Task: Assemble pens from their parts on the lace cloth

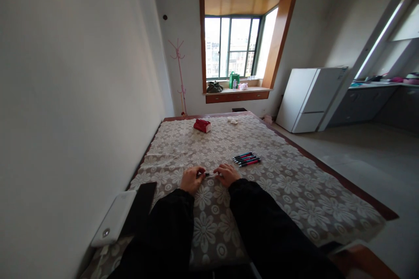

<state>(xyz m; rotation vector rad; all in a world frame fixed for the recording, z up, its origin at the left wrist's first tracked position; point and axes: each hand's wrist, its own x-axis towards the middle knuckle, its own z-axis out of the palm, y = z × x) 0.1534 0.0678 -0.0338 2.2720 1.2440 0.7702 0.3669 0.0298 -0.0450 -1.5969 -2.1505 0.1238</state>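
Observation:
Over the flower-patterned tablecloth, my two hands are close together with fingertips almost meeting. My left hand is closed in a pinch on a small dark piece, too small to name for certain. From it a thin pale stick-like part reaches toward my right hand, whose fingers are also pinched together. What those right fingers hold is mostly hidden. Just beyond my right hand, several pens with dark grips and blue or pink-red barrels lie side by side in a row.
A red tissue pack lies farther back, with a small pale item to its right. At the left by the wall are a white box-shaped device with a cable and a dark flat slab. The table's brown edge runs along the right.

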